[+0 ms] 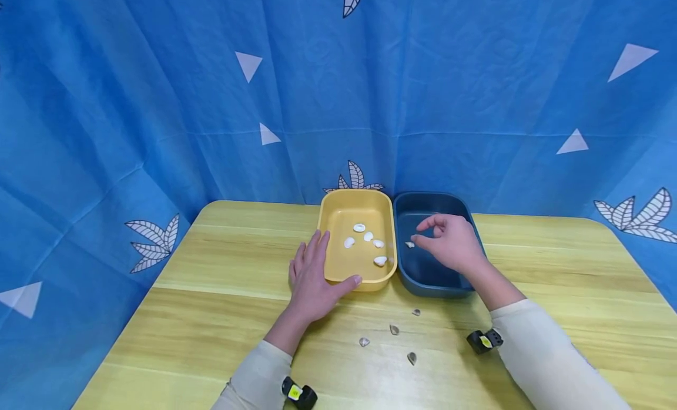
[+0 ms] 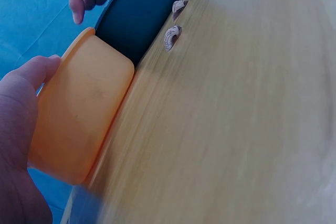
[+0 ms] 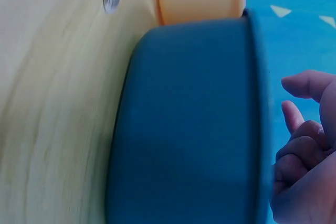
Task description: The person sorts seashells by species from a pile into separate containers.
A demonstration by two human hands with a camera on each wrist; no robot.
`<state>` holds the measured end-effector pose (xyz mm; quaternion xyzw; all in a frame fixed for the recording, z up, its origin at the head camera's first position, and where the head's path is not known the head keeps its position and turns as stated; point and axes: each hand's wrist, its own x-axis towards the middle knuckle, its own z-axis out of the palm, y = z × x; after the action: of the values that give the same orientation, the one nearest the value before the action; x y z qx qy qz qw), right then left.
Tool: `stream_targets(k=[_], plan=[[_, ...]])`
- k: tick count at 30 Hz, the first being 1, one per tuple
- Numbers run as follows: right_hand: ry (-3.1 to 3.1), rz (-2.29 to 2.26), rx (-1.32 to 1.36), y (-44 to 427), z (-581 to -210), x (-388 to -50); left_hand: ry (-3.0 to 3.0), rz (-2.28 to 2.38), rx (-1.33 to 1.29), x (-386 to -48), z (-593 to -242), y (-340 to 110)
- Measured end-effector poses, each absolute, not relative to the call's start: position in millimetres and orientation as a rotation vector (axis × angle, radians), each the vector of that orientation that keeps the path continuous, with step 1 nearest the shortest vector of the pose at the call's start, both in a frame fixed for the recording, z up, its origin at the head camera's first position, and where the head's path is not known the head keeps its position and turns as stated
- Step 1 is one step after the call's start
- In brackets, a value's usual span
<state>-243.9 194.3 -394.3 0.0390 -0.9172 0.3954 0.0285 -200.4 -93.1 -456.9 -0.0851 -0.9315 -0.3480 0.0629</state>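
In the head view my left hand (image 1: pixel 312 286) lies at the near left corner of the yellow bin (image 1: pixel 391 234), fingers extended along its side and thumb at the front rim. The left wrist view has that thumb on the rim of the yellow bin (image 2: pixel 84 114); the other fingers are hidden. Several white shells (image 1: pixel 379 261) lie inside. My right hand (image 1: pixel 449 242) is over the blue bin (image 1: pixel 433 291), with a small shell (image 1: pixel 409 244) just below its fingertips. Thumb and forefinger stand apart with nothing between them in the right wrist view, other fingers curled.
On the wooden table (image 1: pixel 222 316), several small grey-brown shells (image 1: pixel 394 329) lie scattered in front of the bins. The two bins stand side by side near the back edge. Behind hangs a blue curtain (image 1: pixel 328 93) with white triangles and leaves.
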Motion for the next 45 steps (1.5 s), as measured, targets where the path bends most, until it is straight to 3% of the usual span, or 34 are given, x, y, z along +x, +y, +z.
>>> stream_targets(k=[19, 45], plan=[[-2.734, 1.289, 0.352, 196, -388, -174, -2.8, -1.038, -0.265, -201, -458, -95], [-2.725, 1.355, 0.405, 194, -446, -133, -2.801, -1.029, -0.27, -201, -460, -94]])
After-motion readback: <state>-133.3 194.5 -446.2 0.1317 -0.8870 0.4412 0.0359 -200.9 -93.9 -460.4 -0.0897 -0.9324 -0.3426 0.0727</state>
